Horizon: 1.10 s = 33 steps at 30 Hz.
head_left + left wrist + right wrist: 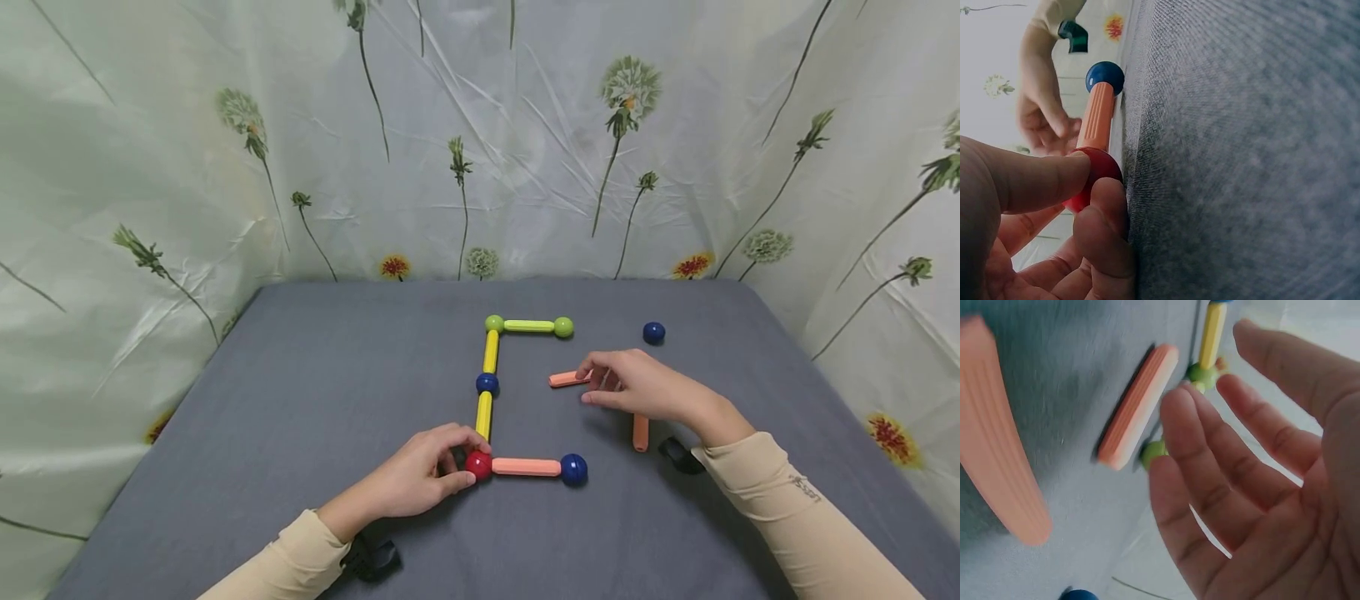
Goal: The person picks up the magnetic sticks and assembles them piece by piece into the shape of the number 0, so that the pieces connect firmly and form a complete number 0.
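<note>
Between thumb and fingers, my left hand (423,471) pinches a red ball (1103,164) at the near left corner of a joined figure. From that ball an orange rod (527,467) runs right to a blue ball (574,470). Yellow rods (491,352) lead away from it through another blue ball (487,384) to a green ball (494,324). A yellow-green rod (528,327) ends the figure at a second green ball (563,327). My right hand (637,383) hovers with nothing in it above a loose orange rod (1138,406); its fingers are loosely bent.
A second loose orange rod (640,432) lies under the right wrist. Farther back on the right sits a loose blue ball (654,333). The grey cloth-covered table (337,375) meets a flower-printed curtain (555,167) at the back and sides.
</note>
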Motion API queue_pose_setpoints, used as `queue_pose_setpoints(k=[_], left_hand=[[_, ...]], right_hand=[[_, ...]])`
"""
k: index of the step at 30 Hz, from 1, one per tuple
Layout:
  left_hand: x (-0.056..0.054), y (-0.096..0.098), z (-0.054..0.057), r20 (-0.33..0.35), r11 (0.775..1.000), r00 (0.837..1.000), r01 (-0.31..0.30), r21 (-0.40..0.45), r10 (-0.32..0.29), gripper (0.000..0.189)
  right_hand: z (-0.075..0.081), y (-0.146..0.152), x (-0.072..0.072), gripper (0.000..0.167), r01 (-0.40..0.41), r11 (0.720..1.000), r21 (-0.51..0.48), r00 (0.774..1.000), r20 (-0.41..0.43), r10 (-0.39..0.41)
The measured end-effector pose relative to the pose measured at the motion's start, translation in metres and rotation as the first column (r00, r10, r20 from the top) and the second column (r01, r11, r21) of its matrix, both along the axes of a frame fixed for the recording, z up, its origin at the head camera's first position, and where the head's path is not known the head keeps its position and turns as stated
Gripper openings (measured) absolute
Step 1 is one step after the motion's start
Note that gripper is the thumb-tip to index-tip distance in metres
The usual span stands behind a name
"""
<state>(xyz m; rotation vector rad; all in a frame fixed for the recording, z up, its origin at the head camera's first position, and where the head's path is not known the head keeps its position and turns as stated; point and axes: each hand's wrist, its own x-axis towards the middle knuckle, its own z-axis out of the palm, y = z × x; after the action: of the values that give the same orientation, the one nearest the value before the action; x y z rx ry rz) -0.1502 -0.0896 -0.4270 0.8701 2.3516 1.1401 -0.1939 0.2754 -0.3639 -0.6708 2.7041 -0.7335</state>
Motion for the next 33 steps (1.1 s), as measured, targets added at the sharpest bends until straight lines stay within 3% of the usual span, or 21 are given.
queue_pose_setpoints(k=[6, 13, 26, 33], left_hand=[[0.001, 0.001, -0.001, -0.002, 1.0, 1.0, 0.002, 0.015, -0.002, 0.033], [0.002, 0.002, -0.001, 0.007, 1.0, 1.0, 0.001, 0.017, -0.001, 0.033], [0.001, 0.001, 0.0, 0.011, 0.999, 1.0, 0.019, 0.029, -0.02, 0.033], [-0.001, -0.001, 0.002, -0.021, 0.999, 0.999, 0.029, 0.021, -0.029, 0.03]], right_hand=[[-0.006, 0.0, -0.02, 0.03, 0.027, 0.999, 0.044, 0.999, -0.033, -0.026], [-0.011, -0.002, -0.032, 0.03, 0.029, 0.997, 0.078, 0.999, -0.032, -0.027], [-0.016, -0.006, -0.041, 0.023, 0.001, 0.984, 0.176, 1.0, -0.021, 0.002], [-0.018, -0.011, -0.043, 0.017, -0.02, 0.979, 0.201, 0.999, -0.033, 0.028]])
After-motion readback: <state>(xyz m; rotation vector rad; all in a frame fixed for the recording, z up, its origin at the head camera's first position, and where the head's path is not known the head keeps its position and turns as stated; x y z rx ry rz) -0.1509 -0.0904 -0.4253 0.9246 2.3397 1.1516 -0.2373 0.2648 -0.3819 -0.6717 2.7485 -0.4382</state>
